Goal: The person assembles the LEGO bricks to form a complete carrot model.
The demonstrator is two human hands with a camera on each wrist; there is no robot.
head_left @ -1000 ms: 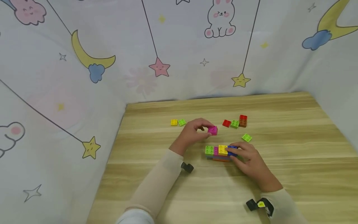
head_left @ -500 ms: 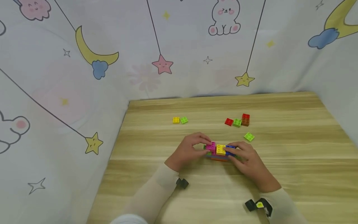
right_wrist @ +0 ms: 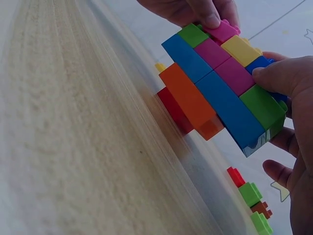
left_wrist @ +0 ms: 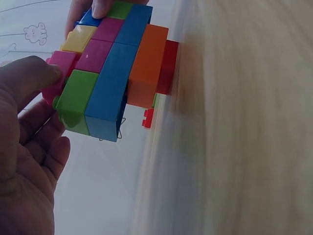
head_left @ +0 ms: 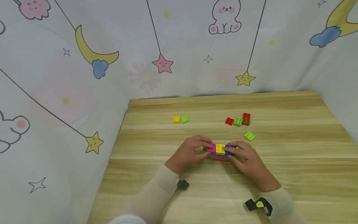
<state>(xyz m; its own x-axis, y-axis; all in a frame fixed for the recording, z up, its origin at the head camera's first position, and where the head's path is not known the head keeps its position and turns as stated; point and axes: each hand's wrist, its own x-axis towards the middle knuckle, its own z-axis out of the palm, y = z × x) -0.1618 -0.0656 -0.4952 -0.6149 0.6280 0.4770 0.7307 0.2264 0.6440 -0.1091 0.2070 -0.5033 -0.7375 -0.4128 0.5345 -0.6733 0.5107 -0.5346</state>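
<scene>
A stack of toy building bricks stands on the wooden table, wider in its upper layers than at its foot. From a red brick (right_wrist: 172,108) at the bottom it rises through an orange brick (left_wrist: 148,66), long blue bricks (right_wrist: 230,110) and a row of green and magenta ones. Along the top sit a pink brick (left_wrist: 62,68), a yellow brick (head_left: 220,149) and a blue brick (right_wrist: 259,63). My left hand (head_left: 188,154) pinches the pink brick between thumb and fingers at the left end. With thumb and fingers my right hand (head_left: 250,161) holds the top blue brick at the right end.
Behind the stack lie a small yellow brick (head_left: 176,119) and a light green one (head_left: 184,119). Further right are a red brick (head_left: 229,121), a green brick (head_left: 238,122), a red-and-brown pair (head_left: 246,119) and another light green brick (head_left: 250,136). A printed curtain (head_left: 190,81) hangs behind the table.
My left hand has carried the pink brick toward me and down onto the stack's left end, where it now sits beside the yellow brick. The right hand has kept its hold.
</scene>
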